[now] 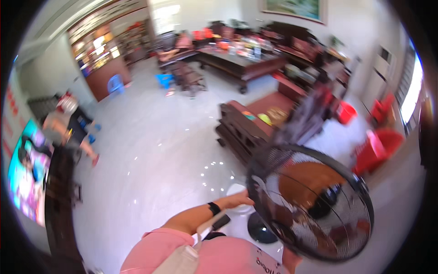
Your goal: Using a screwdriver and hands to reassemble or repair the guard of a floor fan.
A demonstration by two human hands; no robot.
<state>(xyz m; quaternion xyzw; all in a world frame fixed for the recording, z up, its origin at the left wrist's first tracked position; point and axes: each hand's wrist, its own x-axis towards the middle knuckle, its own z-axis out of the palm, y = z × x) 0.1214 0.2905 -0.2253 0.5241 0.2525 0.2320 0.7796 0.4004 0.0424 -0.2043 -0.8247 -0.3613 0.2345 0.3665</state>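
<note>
A black floor fan (278,160) with a round wire cage stands tilted right in front of me. My left hand (239,199), with a black band on its wrist, reaches the cage's left edge and appears closed on it. Its fingertips are partly hidden by the rim. My right hand (292,261) shows only in part at the lower edge of the cage, and its fingers are hidden. A glossy dark round base (262,229) sits on the floor below the cage, beside a white round object (239,201) under my left hand.
A dark wooden armchair (248,121) stands beyond the fan, with red tubs (383,148) to its right. Farther back is a cluttered low table (237,64). A bent-over person (73,123) is at left near a lit screen (28,171) and dark cabinet (61,205).
</note>
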